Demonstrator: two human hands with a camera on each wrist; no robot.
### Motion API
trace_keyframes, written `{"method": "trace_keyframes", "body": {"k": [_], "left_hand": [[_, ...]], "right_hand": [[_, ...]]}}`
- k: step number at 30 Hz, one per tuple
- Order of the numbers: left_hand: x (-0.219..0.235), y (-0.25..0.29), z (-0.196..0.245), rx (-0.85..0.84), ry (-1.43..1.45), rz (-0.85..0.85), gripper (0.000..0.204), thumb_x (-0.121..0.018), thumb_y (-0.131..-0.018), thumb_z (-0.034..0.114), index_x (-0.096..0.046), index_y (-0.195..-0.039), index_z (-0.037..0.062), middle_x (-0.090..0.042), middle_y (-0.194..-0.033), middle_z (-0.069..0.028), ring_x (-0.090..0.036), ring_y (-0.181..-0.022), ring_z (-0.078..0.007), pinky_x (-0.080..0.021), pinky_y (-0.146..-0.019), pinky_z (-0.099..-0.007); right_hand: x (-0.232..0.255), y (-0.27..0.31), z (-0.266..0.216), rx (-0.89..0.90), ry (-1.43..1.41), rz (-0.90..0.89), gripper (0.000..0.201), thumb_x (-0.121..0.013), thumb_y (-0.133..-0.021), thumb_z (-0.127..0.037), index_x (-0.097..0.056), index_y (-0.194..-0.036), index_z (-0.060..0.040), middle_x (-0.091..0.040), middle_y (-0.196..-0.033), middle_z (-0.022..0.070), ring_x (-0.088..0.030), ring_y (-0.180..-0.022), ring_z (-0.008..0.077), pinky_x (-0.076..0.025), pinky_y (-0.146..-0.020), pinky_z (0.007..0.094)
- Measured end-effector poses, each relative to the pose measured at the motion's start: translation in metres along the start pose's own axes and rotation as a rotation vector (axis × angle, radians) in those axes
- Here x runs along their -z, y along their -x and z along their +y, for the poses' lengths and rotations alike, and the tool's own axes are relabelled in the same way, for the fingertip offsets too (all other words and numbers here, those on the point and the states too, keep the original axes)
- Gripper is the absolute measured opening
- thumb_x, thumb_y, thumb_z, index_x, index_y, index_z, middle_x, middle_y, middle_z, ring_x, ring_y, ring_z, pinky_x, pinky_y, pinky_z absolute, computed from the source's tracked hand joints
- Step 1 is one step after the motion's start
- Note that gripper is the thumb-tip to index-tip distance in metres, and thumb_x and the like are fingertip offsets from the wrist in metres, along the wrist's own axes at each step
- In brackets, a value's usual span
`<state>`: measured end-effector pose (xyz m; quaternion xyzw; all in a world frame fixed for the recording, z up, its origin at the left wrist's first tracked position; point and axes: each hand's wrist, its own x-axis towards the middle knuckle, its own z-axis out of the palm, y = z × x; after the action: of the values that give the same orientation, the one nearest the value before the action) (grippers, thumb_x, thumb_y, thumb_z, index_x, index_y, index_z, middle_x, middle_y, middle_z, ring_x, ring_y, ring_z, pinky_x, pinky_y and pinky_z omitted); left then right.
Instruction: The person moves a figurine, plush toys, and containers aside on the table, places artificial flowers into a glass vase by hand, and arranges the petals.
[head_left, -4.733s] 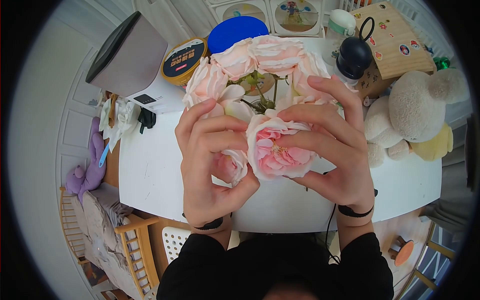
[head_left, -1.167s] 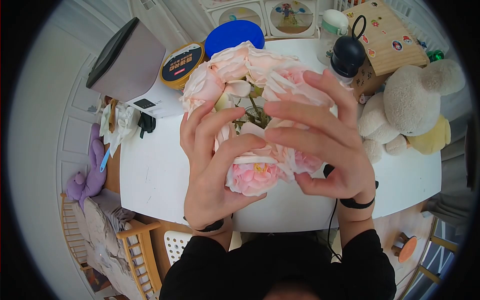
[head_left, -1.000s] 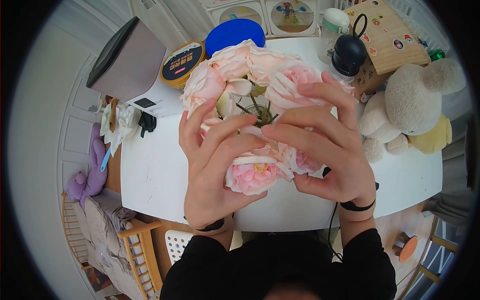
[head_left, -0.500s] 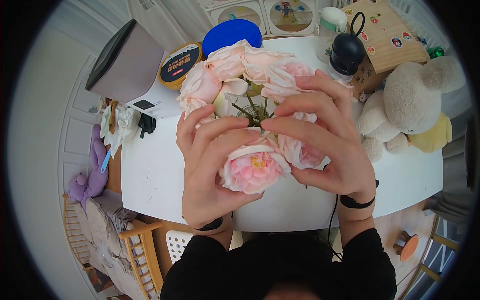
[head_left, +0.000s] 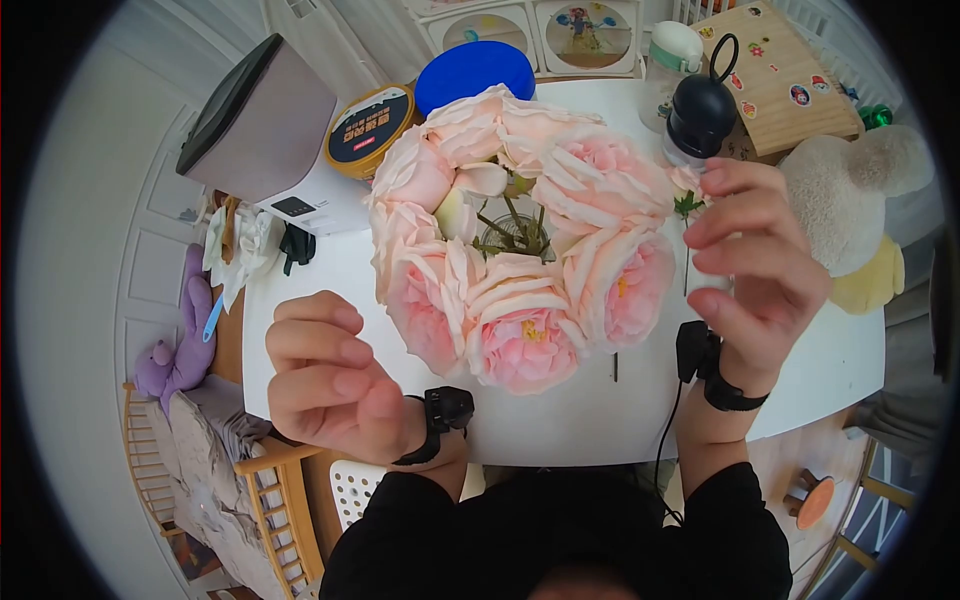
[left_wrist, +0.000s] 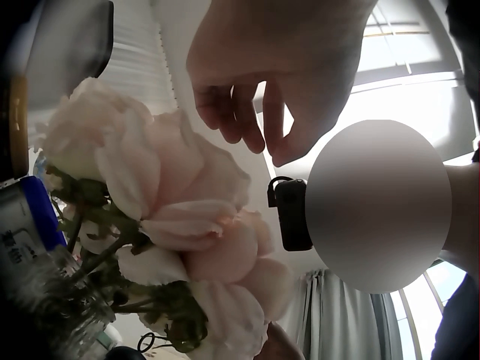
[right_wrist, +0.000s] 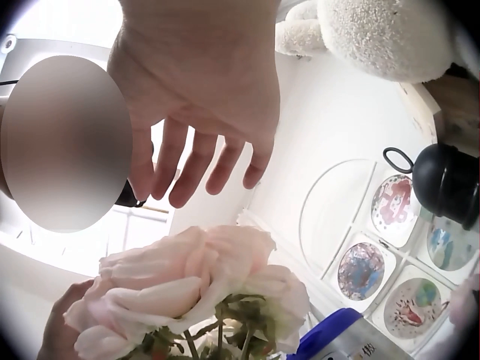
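A ring of pale pink roses (head_left: 525,335) stands over a clear glass vase (head_left: 495,237), whose mouth and green stems (head_left: 520,232) show through the gap in the middle. To the left of the blooms my left hand (head_left: 335,375) hangs with loosely bent fingers and holds nothing. My right hand (head_left: 755,262) is lifted to the right of them, its fingers spread and bent, also holding nothing. Both wrist views show the roses (left_wrist: 187,180) from the side, apart from the hand. A small loose sprig with a green leaf (head_left: 688,204) lies near the right fingertips.
Behind the roses stand a yellow tub (head_left: 370,125), a blue-lidded container (head_left: 475,78) and a grey-and-white appliance (head_left: 265,130). At the right are a black-topped bottle (head_left: 700,115), a wooden box (head_left: 785,85) and a plush toy (head_left: 850,205). A black cable (head_left: 664,430) runs by the right wrist.
Both hands, which were touching the roses' petals half a second ago, have let go and moved apart, left hand leftward and right hand rightward. The whole ring of roses is now uncovered.
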<state>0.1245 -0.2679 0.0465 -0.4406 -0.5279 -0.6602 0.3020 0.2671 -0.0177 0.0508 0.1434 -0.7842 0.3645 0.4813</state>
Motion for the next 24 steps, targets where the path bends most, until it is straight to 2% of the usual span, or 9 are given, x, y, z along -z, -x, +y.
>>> {"method": "trace_keyframes", "body": {"k": [1, 4, 6, 9, 11, 14, 24], "left_hand": [[0.000, 0.000, 0.001, 0.020, 0.013, 0.036, 0.030, -0.080, -0.075, 0.030, -0.055, -0.082, 0.0157, -0.054, -0.080, -0.0035, -0.050, -0.081, -0.0231, -0.040, -0.069, -0.0362], [0.013, -0.003, -0.003, -0.014, 0.125, -0.162, 0.013, -0.063, -0.088, 0.019, -0.056, -0.097, 0.0143, -0.048, -0.087, -0.0023, -0.046, -0.092, -0.0237, -0.033, -0.081, -0.0403], [0.013, -0.003, -0.003, -0.007, 0.178, -0.135, 0.012, -0.062, -0.088, 0.019, -0.056, -0.097, 0.0147, -0.047, -0.086, -0.0019, -0.046, -0.094, -0.0235, -0.033, -0.084, -0.0412], [0.012, -0.003, -0.005, 0.009, 0.227, -0.114, 0.011, -0.061, -0.089, 0.019, -0.055, -0.097, 0.0150, -0.047, -0.086, -0.0015, -0.047, -0.096, -0.0234, -0.032, -0.088, -0.0426], [0.013, -0.002, -0.005, 0.020, 0.245, -0.117, 0.010, -0.060, -0.089, 0.019, -0.055, -0.097, 0.0152, -0.047, -0.086, -0.0015, -0.047, -0.097, -0.0233, -0.032, -0.091, -0.0434], [0.012, -0.004, -0.007, 0.026, 0.252, -0.125, 0.010, -0.060, -0.089, 0.019, -0.055, -0.096, 0.0153, -0.047, -0.085, -0.0015, -0.048, -0.097, -0.0235, -0.032, -0.093, -0.0444], [0.007, -0.003, -0.009, 0.041, 0.207, -0.179, 0.015, -0.066, -0.087, 0.021, -0.055, -0.094, 0.0135, -0.051, -0.087, -0.0035, -0.051, -0.099, -0.0262, -0.035, -0.092, -0.0470]], "right_hand": [[-0.001, 0.003, 0.002, -0.090, -0.023, 0.056, 0.020, -0.071, -0.067, -0.003, -0.071, -0.087, -0.0021, -0.067, -0.090, 0.0091, -0.059, -0.095, 0.0264, -0.046, -0.087, 0.0371], [-0.004, 0.014, 0.021, -0.347, -0.106, 0.235, 0.021, -0.066, -0.074, 0.007, -0.069, -0.093, -0.0002, -0.066, -0.090, 0.0072, -0.060, -0.087, 0.0180, -0.047, -0.081, 0.0298], [-0.006, 0.019, 0.040, -0.523, -0.184, 0.364, 0.022, -0.064, -0.078, 0.009, -0.067, -0.098, 0.0014, -0.065, -0.091, 0.0067, -0.059, -0.083, 0.0129, -0.046, -0.078, 0.0264], [-0.011, 0.029, 0.069, -0.716, -0.156, 0.176, 0.027, -0.068, -0.077, 0.006, -0.066, -0.104, 0.0025, -0.066, -0.092, 0.0054, -0.058, -0.085, 0.0086, -0.046, -0.080, 0.0264], [-0.021, 0.033, 0.069, -0.704, -0.074, -0.093, 0.034, -0.070, -0.077, 0.003, -0.064, -0.110, 0.0021, -0.067, -0.101, 0.0059, -0.060, -0.093, 0.0132, -0.047, -0.086, 0.0298], [-0.043, 0.038, 0.060, -0.522, -0.296, -0.209, 0.043, -0.074, -0.076, 0.000, -0.062, -0.117, 0.0003, -0.066, -0.112, 0.0068, -0.061, -0.103, 0.0208, -0.046, -0.093, 0.0349], [-0.052, 0.040, 0.052, -0.553, -0.359, -0.220, 0.046, -0.075, -0.075, -0.001, -0.061, -0.119, 0.0002, -0.065, -0.117, 0.0080, -0.061, -0.106, 0.0237, -0.045, -0.095, 0.0363]]}}
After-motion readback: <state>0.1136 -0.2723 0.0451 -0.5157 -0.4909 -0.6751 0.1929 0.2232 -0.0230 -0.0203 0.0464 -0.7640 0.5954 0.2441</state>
